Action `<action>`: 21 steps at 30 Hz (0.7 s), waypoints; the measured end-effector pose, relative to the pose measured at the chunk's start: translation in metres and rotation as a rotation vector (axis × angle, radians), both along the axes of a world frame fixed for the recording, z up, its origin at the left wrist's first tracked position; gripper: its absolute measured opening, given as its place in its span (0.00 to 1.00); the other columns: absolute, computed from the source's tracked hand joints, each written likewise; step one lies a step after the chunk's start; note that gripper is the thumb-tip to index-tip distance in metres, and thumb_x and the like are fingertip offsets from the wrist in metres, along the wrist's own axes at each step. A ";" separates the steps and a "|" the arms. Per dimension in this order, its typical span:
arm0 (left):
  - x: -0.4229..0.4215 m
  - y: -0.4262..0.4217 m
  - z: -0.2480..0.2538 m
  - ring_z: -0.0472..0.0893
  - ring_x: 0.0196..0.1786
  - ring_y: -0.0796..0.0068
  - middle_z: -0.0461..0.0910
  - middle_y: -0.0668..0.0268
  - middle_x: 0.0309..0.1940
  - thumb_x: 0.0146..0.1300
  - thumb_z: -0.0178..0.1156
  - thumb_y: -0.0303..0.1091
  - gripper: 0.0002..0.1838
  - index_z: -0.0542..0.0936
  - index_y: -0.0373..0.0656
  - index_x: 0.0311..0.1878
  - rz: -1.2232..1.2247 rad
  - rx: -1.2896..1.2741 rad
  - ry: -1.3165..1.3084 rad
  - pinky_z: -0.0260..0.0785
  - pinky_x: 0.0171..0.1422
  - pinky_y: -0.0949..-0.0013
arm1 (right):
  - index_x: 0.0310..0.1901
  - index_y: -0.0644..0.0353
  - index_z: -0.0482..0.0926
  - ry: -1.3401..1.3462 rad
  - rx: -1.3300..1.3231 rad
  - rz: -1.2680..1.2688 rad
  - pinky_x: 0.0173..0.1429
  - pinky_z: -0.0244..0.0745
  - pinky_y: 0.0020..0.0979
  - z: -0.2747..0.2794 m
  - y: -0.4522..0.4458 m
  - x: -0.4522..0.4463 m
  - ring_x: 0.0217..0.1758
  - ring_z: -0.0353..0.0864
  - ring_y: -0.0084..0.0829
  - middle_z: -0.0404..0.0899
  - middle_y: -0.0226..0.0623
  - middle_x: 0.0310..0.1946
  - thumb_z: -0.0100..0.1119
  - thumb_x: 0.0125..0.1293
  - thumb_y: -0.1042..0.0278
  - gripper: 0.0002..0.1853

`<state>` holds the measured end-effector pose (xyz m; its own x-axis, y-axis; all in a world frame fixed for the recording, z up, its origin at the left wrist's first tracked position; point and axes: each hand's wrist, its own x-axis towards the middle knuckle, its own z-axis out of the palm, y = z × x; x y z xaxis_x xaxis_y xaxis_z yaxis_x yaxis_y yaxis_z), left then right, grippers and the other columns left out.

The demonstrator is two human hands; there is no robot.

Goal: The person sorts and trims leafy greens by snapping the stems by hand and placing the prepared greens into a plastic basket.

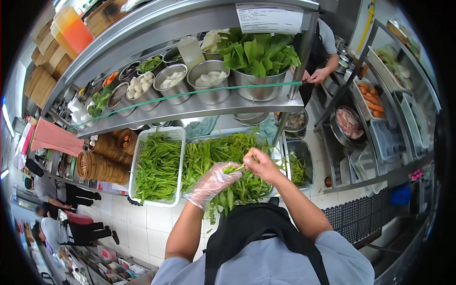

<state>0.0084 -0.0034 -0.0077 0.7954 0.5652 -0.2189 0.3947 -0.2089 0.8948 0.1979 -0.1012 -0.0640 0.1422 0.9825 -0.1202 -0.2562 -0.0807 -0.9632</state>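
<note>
My left hand (217, 181), in a clear plastic glove, is closed around a bunch of long-stemmed leafy greens (220, 202) whose leaves hang down below it. My right hand (262, 165), bare, pinches a green stem close to the left fingertips; the stem spans the small gap between the two hands. Under both hands lies a wide tray of loose leafy greens (204, 154), like those I hold. To the left of it, a white plastic basket (183, 137) is filled with cut green stems (156, 166).
Above the greens, a steel shelf (190, 110) carries metal pots and a large pot of broad leaves (259, 52). Bamboo steamers (102, 167) stand at left. A rack (351, 178) at right holds carrots (371, 99) and a meat bowl (349, 122). Another person's hands (317, 76) show behind the shelf.
</note>
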 end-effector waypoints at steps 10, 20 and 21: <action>-0.075 0.082 -0.003 0.73 0.28 0.79 0.78 0.69 0.26 0.70 0.62 0.43 0.15 0.82 0.39 0.37 0.532 0.098 -0.161 0.68 0.37 0.69 | 0.48 0.64 0.80 -0.884 -0.132 -0.451 0.46 0.77 0.36 -0.022 -0.047 0.094 0.42 0.85 0.34 0.85 0.41 0.39 0.62 0.70 0.65 0.12; -0.045 0.069 -0.126 0.84 0.57 0.49 0.86 0.49 0.51 0.64 0.64 0.57 0.30 0.84 0.39 0.56 0.389 0.435 0.567 0.73 0.66 0.53 | 0.58 0.58 0.82 -1.043 -0.109 -0.201 0.65 0.75 0.43 -0.085 -0.032 0.077 0.62 0.79 0.47 0.79 0.48 0.59 0.67 0.64 0.59 0.22; -0.042 0.066 -0.133 0.84 0.56 0.48 0.86 0.49 0.50 0.64 0.64 0.56 0.29 0.85 0.39 0.54 0.408 0.470 0.461 0.73 0.65 0.52 | 0.56 0.59 0.82 -0.899 -0.094 -0.170 0.62 0.76 0.40 -0.074 -0.021 0.066 0.59 0.82 0.43 0.81 0.47 0.56 0.66 0.66 0.59 0.20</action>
<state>-0.0339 0.0627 -0.1405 0.3909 0.9095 -0.1414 0.8330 -0.2842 0.4747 0.2635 -0.1224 -0.1383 0.3623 0.9317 0.0276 0.5706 -0.1983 -0.7969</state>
